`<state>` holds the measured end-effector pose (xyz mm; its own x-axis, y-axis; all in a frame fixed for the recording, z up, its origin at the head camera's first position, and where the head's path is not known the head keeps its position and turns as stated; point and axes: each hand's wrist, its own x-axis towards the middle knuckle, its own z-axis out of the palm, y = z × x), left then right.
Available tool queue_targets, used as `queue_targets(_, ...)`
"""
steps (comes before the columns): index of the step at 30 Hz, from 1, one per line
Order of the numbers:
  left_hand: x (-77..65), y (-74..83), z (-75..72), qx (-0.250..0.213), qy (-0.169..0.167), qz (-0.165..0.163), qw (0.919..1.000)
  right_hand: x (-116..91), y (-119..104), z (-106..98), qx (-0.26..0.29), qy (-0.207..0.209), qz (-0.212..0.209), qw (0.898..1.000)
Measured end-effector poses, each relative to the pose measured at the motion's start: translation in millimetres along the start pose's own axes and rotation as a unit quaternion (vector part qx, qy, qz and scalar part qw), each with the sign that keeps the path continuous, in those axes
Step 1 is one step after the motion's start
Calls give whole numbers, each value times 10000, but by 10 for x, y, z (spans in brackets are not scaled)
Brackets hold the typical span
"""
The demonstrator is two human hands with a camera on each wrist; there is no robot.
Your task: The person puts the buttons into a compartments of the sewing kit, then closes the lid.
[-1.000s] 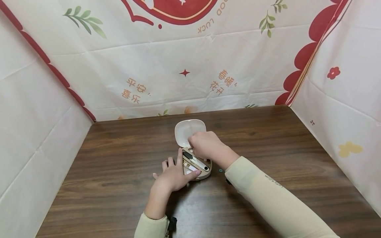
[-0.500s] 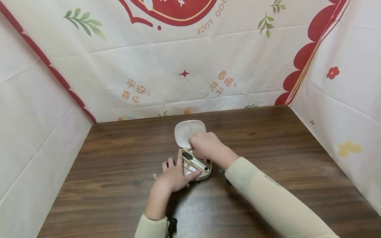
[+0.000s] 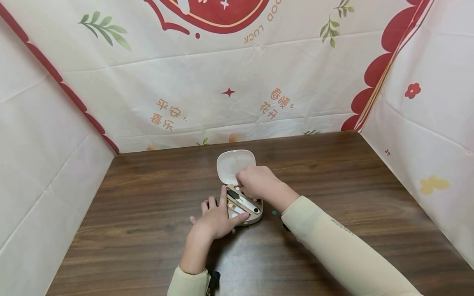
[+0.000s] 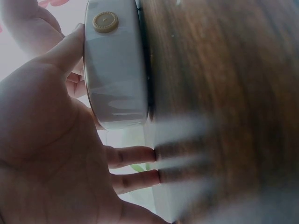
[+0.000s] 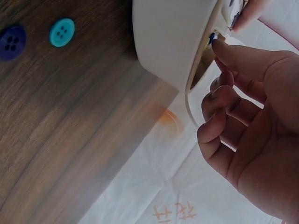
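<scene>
A small sewing box [image 3: 255, 218] stands on the table, its white lid [image 3: 226, 167] tipped back. Inside lie a slim white tool [image 3: 245, 202] with a black end and small pieces in compartments. My left hand [image 3: 212, 222] rests on the box's left side with fingers spread, index finger at the rim and thumb [image 3: 240, 218] over the near edge. The right hand [image 3: 257, 181] reaches over the far right compartments, its fingers curled. In the right wrist view the thumb tip [image 5: 219, 46] is inside the rim beside a small blue thing [image 5: 212, 37]; I cannot tell whether it is pinched.
A teal button [image 5: 62, 32] and a dark blue button [image 5: 12, 43] lie on the wooden table [image 3: 148, 197] to the right of the box. A round ridged catch [image 4: 105, 21] sits on the box's front wall. White patterned cloth [image 3: 207, 78] hangs around the table.
Both hands keep nearly the same place at the box. The right hand has shifted very slightly to the right; the left hand has stayed put.
</scene>
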<state>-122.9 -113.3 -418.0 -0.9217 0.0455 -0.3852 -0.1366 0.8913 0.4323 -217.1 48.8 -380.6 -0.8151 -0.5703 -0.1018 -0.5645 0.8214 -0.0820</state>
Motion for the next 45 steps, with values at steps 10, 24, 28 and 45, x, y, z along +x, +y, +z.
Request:
queue_targets(10,21,2,-9,42,-45,-30,10000,-57,-9,-115,-140,58,-13,9999)
queue_targets(24,6,-2,-13,11,-64,-10,10000,-45,19,-38,-131,10,28,9999)
queue_targets(28,11,-6,-17,10,-13,-1,10000,-76,25,-79,-46,-36,13,10000)
queue_targets(45,36,39,-45,31,-187,-153,9997,-649,353,-105,-182,-493,89,9986)
